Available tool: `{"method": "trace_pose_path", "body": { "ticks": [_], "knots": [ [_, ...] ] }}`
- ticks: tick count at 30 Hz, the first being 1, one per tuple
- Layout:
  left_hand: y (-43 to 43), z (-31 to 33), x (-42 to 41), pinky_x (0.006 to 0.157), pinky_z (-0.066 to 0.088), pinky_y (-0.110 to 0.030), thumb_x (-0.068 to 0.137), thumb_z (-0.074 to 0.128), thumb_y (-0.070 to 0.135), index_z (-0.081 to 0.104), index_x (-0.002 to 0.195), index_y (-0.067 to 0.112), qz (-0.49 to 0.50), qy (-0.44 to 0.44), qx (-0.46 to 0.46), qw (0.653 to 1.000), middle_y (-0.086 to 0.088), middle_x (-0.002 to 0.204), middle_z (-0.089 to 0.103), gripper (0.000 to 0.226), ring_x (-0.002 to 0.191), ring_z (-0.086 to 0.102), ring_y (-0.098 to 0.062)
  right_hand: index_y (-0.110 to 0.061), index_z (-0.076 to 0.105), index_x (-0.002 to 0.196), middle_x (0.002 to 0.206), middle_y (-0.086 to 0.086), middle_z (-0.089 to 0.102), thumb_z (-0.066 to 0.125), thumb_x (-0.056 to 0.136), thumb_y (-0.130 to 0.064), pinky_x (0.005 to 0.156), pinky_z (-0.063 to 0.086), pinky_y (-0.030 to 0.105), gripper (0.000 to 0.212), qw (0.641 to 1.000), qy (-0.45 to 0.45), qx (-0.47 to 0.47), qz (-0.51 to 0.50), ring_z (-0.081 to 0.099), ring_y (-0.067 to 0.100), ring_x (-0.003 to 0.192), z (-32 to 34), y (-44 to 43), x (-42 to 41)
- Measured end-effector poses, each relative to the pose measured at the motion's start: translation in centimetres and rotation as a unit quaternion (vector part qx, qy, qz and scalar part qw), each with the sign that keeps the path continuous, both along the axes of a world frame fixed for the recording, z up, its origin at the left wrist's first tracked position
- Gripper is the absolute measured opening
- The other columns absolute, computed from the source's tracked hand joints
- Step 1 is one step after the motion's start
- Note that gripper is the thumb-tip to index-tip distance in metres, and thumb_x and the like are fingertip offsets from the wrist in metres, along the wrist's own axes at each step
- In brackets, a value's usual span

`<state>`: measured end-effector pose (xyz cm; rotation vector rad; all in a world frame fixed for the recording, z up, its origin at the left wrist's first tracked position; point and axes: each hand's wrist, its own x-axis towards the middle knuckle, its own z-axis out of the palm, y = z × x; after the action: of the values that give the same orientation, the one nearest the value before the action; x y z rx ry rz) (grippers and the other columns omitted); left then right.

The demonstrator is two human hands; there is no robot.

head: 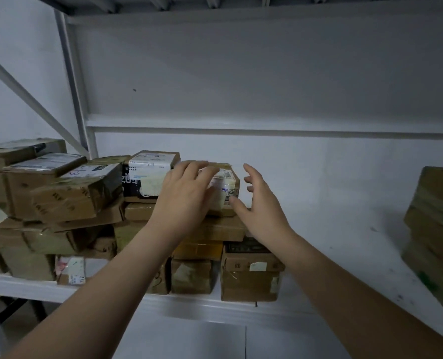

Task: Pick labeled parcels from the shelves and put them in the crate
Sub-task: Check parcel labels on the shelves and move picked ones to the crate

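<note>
A small brown parcel (228,185) with a white barcode label sits on top of a pile of cardboard parcels on the white shelf (331,216). My left hand (186,193) lies over its left and top side, fingers spread across the label. Just to the parcel's right, my right hand (262,203) hovers with fingers spread, its thumb near the parcel's lower right corner; whether it touches is unclear. Neither hand grips anything. No crate is in view.
Many taped brown parcels (67,193) are stacked at the shelf's left, and a black-and-white labelled box (148,174) stands beside the small parcel. More brown boxes (438,229) are piled at the right edge. A bare stretch of shelf lies between. An upper shelf beam (267,125) crosses above.
</note>
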<state>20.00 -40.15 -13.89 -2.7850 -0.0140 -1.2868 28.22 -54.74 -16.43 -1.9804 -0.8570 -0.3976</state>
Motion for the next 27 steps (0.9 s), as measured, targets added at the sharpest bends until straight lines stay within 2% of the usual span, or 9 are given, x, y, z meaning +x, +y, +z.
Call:
{"method": "trace_pose_path", "body": {
  "ticks": [4, 9, 13, 16, 19, 23, 25, 27],
  "knots": [
    [-3.9, 0.6, 1.3, 0.098, 0.040, -0.043, 0.090, 0.055, 0.021, 0.060, 0.122, 0.016, -0.062, -0.017, -0.023, 0.998, -0.007, 0.127, 0.058, 0.033, 0.121, 0.048, -0.028, -0.031, 0.033, 0.143, 0.145, -0.008, 0.039, 0.055, 0.095, -0.028, 0.105, 0.039, 0.029, 0.053, 0.998, -0.042, -0.006, -0.047, 0.041, 0.010, 0.129, 0.6, -3.6, -0.2],
    [-9.9, 0.0, 3.9, 0.091, 0.043, -0.042, 0.091, 0.047, 0.027, 0.063, 0.114, 0.016, -0.169, -0.025, -0.035, 0.985, -0.005, 0.120, 0.061, 0.030, 0.113, 0.053, -0.026, -0.020, 0.056, 0.126, 0.128, -0.006, 0.055, 0.054, 0.095, -0.022, 0.095, 0.038, 0.021, 0.032, 0.984, -0.112, -0.001, -0.138, 0.050, 0.011, 0.118, -0.3, -10.8, 0.4],
    [-15.3, -1.8, 6.0, 0.090, 0.044, -0.040, 0.090, 0.042, 0.032, 0.064, 0.113, 0.018, -0.233, 0.000, -0.060, 0.971, -0.003, 0.118, 0.063, 0.035, 0.111, 0.055, -0.026, -0.015, 0.066, 0.110, 0.114, -0.003, 0.064, 0.053, 0.087, -0.019, 0.088, 0.040, 0.021, 0.027, 0.957, -0.179, -0.003, -0.228, 0.057, 0.013, 0.106, -1.2, -17.3, 0.7],
    [-19.5, -3.0, 7.8, 0.090, 0.044, -0.037, 0.090, 0.045, 0.032, 0.065, 0.113, 0.017, -0.270, 0.020, -0.087, 0.959, -0.003, 0.118, 0.064, 0.034, 0.109, 0.057, -0.026, -0.015, 0.067, 0.106, 0.111, -0.002, 0.065, 0.053, 0.086, -0.018, 0.087, 0.041, 0.023, 0.025, 0.937, -0.214, -0.006, -0.276, 0.056, 0.012, 0.104, -1.0, -22.2, 0.6],
    [-23.7, -3.5, 9.2, 0.092, 0.037, -0.028, 0.092, 0.055, 0.025, 0.060, 0.121, 0.017, -0.308, 0.051, -0.125, 0.942, -0.002, 0.124, 0.059, 0.030, 0.112, 0.054, -0.024, -0.014, 0.066, 0.107, 0.114, -0.001, 0.062, 0.053, 0.086, -0.018, 0.092, 0.041, 0.029, 0.025, 0.931, -0.202, -0.003, -0.303, 0.052, 0.012, 0.108, -0.6, -27.2, 0.3],
    [-28.9, -4.1, 10.3, 0.095, 0.028, -0.018, 0.094, 0.053, 0.026, 0.048, 0.135, 0.018, -0.353, 0.092, -0.163, 0.917, 0.000, 0.135, 0.049, 0.041, 0.121, 0.046, -0.017, -0.013, 0.065, 0.108, 0.117, 0.004, 0.056, 0.057, 0.087, -0.019, 0.095, 0.042, 0.038, 0.024, 0.907, -0.180, -0.015, -0.381, 0.046, 0.017, 0.111, -0.6, -33.2, 0.1],
    [-31.5, -4.0, 11.0, 0.095, 0.029, -0.018, 0.095, 0.052, 0.030, 0.040, 0.140, 0.019, -0.360, 0.110, -0.174, 0.910, -0.001, 0.140, 0.044, 0.048, 0.125, 0.044, -0.017, -0.016, 0.061, 0.116, 0.125, 0.003, 0.049, 0.060, 0.088, -0.019, 0.100, 0.040, 0.042, 0.028, 0.903, -0.127, -0.025, -0.409, 0.042, 0.020, 0.120, -0.4, -35.8, 0.2],
    [-33.9, -3.3, 11.8, 0.099, 0.033, -0.025, 0.095, 0.049, 0.037, 0.028, 0.147, 0.026, -0.363, 0.147, -0.203, 0.897, -0.005, 0.148, 0.032, 0.057, 0.129, 0.042, -0.021, -0.020, 0.051, 0.130, 0.134, 0.002, 0.040, 0.059, 0.090, -0.023, 0.105, 0.037, 0.041, 0.041, 0.902, -0.067, -0.035, -0.424, 0.036, 0.020, 0.128, 0.0, -37.8, 0.5]
  ]
}}
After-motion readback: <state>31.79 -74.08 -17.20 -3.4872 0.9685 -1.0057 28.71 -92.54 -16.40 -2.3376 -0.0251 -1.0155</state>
